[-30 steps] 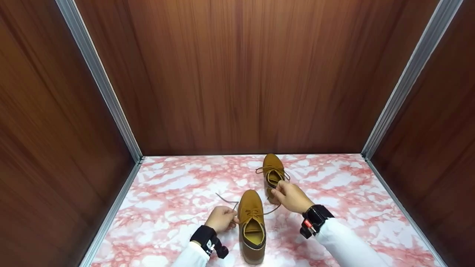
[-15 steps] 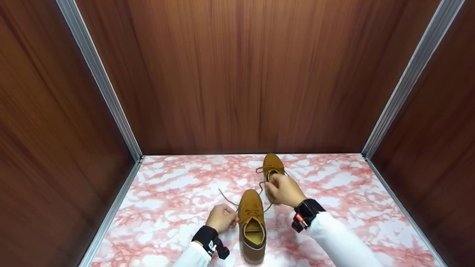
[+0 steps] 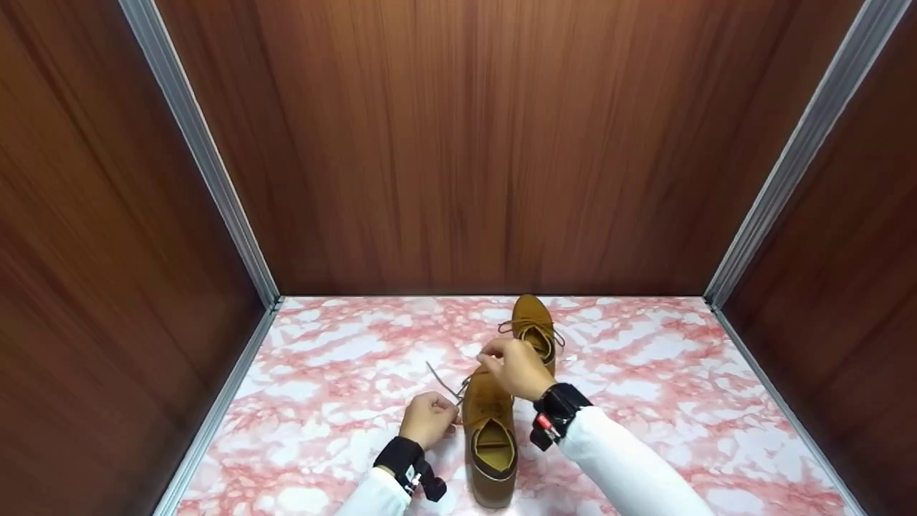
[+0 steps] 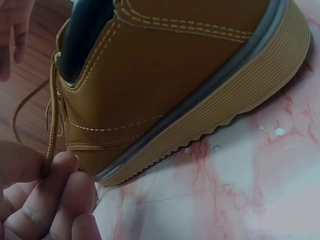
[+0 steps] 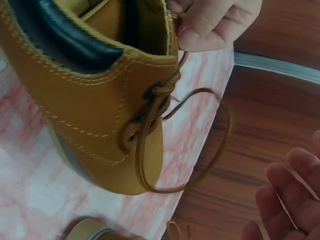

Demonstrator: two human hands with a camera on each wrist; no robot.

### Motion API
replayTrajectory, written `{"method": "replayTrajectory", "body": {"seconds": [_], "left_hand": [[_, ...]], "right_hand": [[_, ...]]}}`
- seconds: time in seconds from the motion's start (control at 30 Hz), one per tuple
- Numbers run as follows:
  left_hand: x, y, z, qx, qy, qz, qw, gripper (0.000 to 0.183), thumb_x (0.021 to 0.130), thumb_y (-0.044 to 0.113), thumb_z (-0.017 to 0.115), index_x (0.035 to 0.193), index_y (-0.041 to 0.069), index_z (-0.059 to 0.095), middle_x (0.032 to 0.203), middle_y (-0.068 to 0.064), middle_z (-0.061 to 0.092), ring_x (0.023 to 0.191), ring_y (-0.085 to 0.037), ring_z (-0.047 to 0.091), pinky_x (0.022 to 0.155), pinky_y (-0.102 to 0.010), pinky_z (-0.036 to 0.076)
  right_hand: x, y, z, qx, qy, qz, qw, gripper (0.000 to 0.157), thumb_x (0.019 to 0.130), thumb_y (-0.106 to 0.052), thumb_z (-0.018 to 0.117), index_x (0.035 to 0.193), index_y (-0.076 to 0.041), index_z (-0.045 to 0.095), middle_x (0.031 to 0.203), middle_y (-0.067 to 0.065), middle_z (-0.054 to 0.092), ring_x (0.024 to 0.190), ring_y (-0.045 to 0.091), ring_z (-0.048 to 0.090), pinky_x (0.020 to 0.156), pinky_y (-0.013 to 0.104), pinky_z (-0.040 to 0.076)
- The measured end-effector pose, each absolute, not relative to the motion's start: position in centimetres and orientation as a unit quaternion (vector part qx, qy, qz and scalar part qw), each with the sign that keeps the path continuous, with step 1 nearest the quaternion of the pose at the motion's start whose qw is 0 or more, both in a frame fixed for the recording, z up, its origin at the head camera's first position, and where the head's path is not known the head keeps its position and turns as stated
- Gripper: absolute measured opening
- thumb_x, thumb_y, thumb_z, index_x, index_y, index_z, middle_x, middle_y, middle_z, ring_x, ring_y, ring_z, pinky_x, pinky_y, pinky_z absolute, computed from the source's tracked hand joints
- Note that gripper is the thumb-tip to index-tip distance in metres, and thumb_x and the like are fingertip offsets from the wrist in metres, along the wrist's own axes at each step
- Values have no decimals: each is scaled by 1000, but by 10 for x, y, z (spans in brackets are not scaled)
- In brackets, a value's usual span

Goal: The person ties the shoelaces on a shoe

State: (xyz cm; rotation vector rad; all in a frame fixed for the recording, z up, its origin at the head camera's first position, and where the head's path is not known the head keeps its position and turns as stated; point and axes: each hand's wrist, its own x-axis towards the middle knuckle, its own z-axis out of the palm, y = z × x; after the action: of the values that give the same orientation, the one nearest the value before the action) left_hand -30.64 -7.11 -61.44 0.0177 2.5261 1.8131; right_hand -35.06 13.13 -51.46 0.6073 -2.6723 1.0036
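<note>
A tan lace-up shoe (image 3: pixel 490 393) stands with its toe pointing away from me. On its left side my left hand (image 3: pixel 428 421) pinches a brown shoelace (image 4: pixel 52 117) between thumb and fingers, close to the eyelets. Over the toe of this shoe is my right hand (image 3: pixel 517 367). In the right wrist view its fingers (image 5: pixel 280 202) are loosely bent, with no lace visible in them. A loose loop of lace (image 5: pixel 229 131) hangs out past the toe there. Part of the shoe's front is hidden behind the right hand in the head view.
A second tan shoe (image 3: pixel 531 312), its laces in a bow, stands farther back near the rear wall (image 3: pixel 458 158). The red-and-white marbled surface (image 3: pixel 322 401) is bounded by wood-grain panels with metal corner rails (image 3: pixel 215 172).
My right hand has moved left from beside the rear shoe to above the near shoe's toe, and the lace it carried now lies across to the left. The left hand stays nearly still.
</note>
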Motion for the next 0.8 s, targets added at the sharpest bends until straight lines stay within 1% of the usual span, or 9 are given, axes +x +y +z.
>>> {"method": "replayTrajectory", "body": {"seconds": [0.1, 0.2, 0.27, 0.37, 0.43, 0.53, 0.63, 0.7, 0.8], "left_hand": [[-307, -70, -614, 0, 811, 584, 19, 7, 89, 9, 69, 83, 4, 68, 82, -19, 79, 71, -33, 78, 62, -33, 63], [-307, -69, -615, -6, 817, 576, 19, 7, 88, 10, 69, 82, 6, 67, 82, -18, 79, 71, -34, 78, 59, -28, 59], [-307, -69, -616, -7, 822, 569, 19, 7, 87, 11, 70, 83, 6, 68, 81, -17, 79, 71, -34, 78, 57, -24, 56], [-307, -69, -616, -4, 827, 563, 16, 6, 86, 11, 70, 83, 7, 69, 79, -16, 78, 70, -34, 78, 55, -23, 52], [-307, -69, -616, -2, 828, 560, 14, 6, 86, 12, 70, 83, 7, 69, 77, -16, 78, 69, -34, 77, 54, -23, 51], [-307, -69, -618, -4, 831, 556, 12, 6, 85, 13, 70, 81, 9, 70, 76, -16, 78, 67, -33, 77, 53, -23, 50], [-308, -68, -618, -4, 832, 554, 15, 7, 85, 14, 70, 81, 9, 70, 75, -16, 77, 67, -32, 76, 53, -23, 50], [-309, -67, -617, -6, 830, 557, 17, 7, 85, 14, 70, 81, 9, 71, 75, -15, 77, 67, -33, 77, 54, -23, 51], [-309, -67, -615, -12, 821, 570, 24, 8, 86, 13, 70, 82, 7, 71, 76, -13, 78, 69, -32, 77, 58, -26, 56]], "right_hand": [[-352, 144, -519, 187, -911, 348, 117, 10, 96, -15, 74, 86, -13, 78, 87, 0, 77, 84, 17, 71, 81, 38, 58], [-355, 157, -523, 177, -915, 346, 108, 10, 95, -13, 75, 85, -12, 76, 81, -1, 74, 75, 12, 64, 73, 32, 54], [-356, 163, -526, 170, -918, 346, 90, 7, 95, -13, 75, 88, -11, 76, 82, 0, 74, 74, 10, 62, 73, 31, 53], [-357, 168, -531, 162, -921, 350, 57, 7, 96, -14, 74, 95, -7, 76, 87, 3, 75, 79, 12, 66, 78, 35, 56], [-358, 168, -534, 156, -922, 353, 37, 10, 96, -15, 74, 101, -6, 76, 92, 5, 77, 84, 16, 70, 82, 38, 58], [-357, 165, -539, 157, -922, 354, 26, 15, 96, -14, 73, 109, -5, 74, 97, 8, 79, 91, 22, 74, 85, 41, 60], [-355, 161, -542, 172, -920, 348, 49, 17, 94, -12, 75, 110, -5, 73, 99, 10, 78, 94, 26, 75, 84, 40, 60], [-353, 157, -542, 194, -917, 341, 78, 15, 92, -10, 77, 106, -5, 73, 99, 10, 77, 93, 27, 73, 83, 40, 59], [-348, 152, -543, 238, -908, 323, 119, 11, 88, -9, 81, 97, -7, 75, 96, 8, 73, 91, 26, 70, 83, 38, 57]]}}
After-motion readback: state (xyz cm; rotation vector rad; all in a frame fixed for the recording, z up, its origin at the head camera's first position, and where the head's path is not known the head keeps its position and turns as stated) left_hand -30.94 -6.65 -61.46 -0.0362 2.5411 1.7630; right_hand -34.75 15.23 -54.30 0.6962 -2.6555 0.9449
